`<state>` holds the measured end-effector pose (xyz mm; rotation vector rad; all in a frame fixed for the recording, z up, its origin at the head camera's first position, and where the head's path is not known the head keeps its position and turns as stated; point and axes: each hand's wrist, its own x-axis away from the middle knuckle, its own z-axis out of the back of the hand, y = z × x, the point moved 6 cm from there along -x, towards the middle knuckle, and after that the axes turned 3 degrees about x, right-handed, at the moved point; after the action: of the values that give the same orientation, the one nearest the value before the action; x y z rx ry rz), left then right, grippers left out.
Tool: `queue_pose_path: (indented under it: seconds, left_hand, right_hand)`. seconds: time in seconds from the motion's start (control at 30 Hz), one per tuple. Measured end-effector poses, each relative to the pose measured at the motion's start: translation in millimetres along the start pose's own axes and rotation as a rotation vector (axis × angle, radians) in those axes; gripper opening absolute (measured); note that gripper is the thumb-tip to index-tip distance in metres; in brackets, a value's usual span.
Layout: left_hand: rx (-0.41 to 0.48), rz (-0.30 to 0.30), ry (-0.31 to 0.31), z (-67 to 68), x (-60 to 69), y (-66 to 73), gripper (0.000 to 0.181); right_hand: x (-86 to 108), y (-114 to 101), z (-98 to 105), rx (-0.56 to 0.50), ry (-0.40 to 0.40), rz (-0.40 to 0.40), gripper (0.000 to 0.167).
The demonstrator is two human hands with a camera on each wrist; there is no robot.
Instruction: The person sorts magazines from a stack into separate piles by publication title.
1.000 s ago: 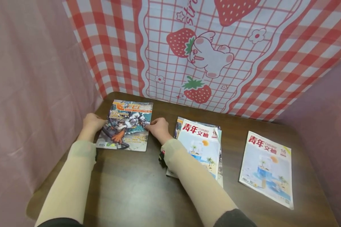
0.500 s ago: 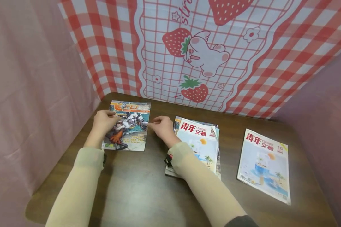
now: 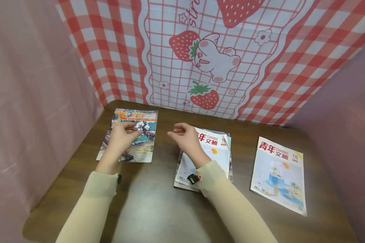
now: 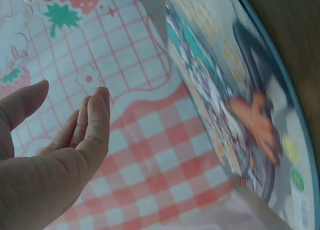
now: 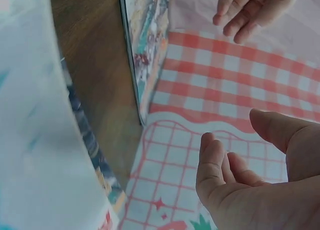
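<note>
In the head view my left hand hovers over a colourful comic magazine that lies flat at the table's far left. Its thumb and fingers stand apart with nothing between them, as the left wrist view also shows. My right hand is above the left edge of a magazine stack, whose top issue is white with red characters and a beach picture. The right wrist view shows this hand's fingers loosely bent and holding nothing. The hands partly cover both the comic magazine and the stack.
Another white magazine with the same cover lies at the right of the brown wooden table. A red-checked strawberry cloth hangs behind the table's back edge. Pink curtains hang at the sides.
Both hands have come off the comic magazine's side edges. The left hand has moved right over its cover, and the right hand has moved right towards the stack. The magazines stay in place.
</note>
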<state>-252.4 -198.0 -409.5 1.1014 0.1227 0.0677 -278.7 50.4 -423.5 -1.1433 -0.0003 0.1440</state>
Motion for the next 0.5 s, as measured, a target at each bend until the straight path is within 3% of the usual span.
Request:
queue_pose_path:
  seconds: [0.23, 0.5]
  left_hand:
    - [0.052, -0.054, 0.011, -13.4, 17.1, 12.5, 0.04]
    - [0.112, -0.044, -0.007, -24.7, 39.1, 14.9, 0.041]
  right_hand:
    - [22.5, 4.0, 29.6, -0.034, 0.014, 0.012, 0.045]
    - [53.3, 19.6, 68.0, -0.055, 0.079, 0.004, 0.044]
